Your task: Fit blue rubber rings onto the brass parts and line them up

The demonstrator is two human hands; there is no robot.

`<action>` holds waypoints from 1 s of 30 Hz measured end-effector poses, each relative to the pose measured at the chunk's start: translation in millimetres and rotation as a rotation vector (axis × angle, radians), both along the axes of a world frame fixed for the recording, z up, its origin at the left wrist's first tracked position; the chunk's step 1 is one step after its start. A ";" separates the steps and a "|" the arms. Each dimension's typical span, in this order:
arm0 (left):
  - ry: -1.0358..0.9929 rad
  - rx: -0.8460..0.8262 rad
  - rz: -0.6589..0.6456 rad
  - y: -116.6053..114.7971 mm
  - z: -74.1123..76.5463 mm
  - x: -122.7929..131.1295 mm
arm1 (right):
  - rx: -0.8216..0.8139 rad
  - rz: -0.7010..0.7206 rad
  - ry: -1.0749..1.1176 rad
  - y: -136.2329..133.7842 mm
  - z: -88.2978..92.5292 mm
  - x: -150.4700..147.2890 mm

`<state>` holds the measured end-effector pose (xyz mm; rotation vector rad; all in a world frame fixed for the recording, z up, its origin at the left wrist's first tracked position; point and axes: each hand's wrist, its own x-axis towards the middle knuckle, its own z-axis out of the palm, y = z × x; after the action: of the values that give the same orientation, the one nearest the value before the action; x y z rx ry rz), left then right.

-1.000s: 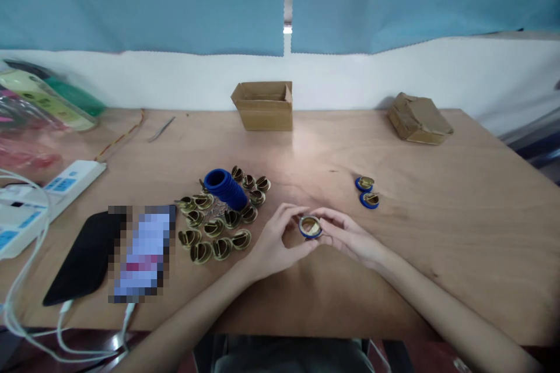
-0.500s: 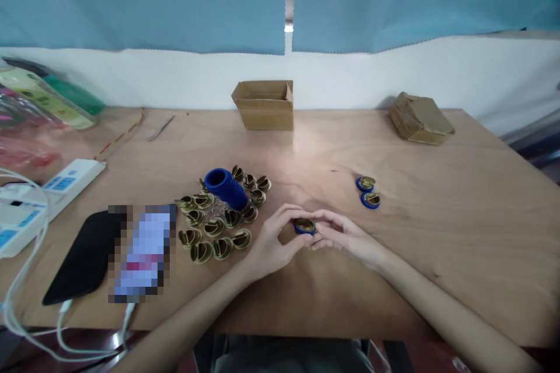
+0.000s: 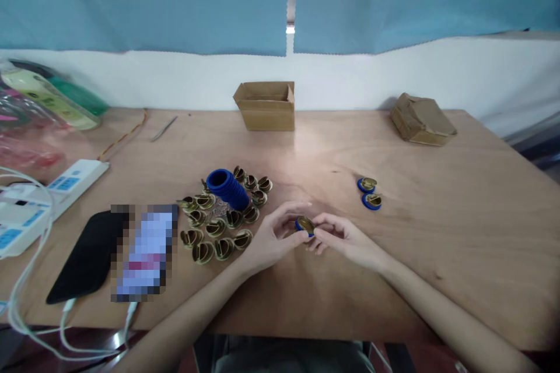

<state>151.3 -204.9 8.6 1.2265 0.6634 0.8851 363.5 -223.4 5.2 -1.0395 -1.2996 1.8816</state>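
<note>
A round brass-coloured metal piece with a blue ring around it (image 3: 305,225) is held between both hands above the front of the table. My left hand (image 3: 277,236) grips its left side, thumb at the lower edge. The fingers of my right hand (image 3: 343,239) pinch its right edge. Left of my hands stands a leaning stack of blue rings (image 3: 227,189). Several brass-coloured round pieces with upright flaps (image 3: 215,227) lie around that stack. To the right rest two pieces fitted with blue rings, one farther (image 3: 366,184) and one nearer (image 3: 371,201).
An open cardboard box (image 3: 268,116) stands by the wall, and a crumpled box (image 3: 422,120) lies at back right. At left are a black phone (image 3: 85,256), a second phone with a blurred screen (image 3: 146,253), white cables and a power strip (image 3: 81,178).
The ringed piece has tilted in my hands. My left fingers have lifted off its far edge, and my right fingers have shifted along its right side.
</note>
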 end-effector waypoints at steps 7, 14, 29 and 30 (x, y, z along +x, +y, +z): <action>-0.021 0.017 -0.066 -1.7 -0.8 1.4 | 0.303 -0.308 -0.199 2.4 5.7 -2.9; -0.030 0.064 -0.149 -5.1 -6.4 4.3 | 0.236 -0.257 -0.163 -0.1 8.7 -6.7; 0.015 0.058 -0.248 -8.4 7.8 4.3 | 0.129 -0.263 -0.084 1.5 7.6 -2.6; 0.017 0.055 -0.240 -8.0 7.8 3.8 | 0.148 -0.280 -0.085 2.0 8.8 -2.0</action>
<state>155.1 -212.8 16.4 1.3326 0.4954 0.6973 361.5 -221.4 14.1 -1.1665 -1.2474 1.5255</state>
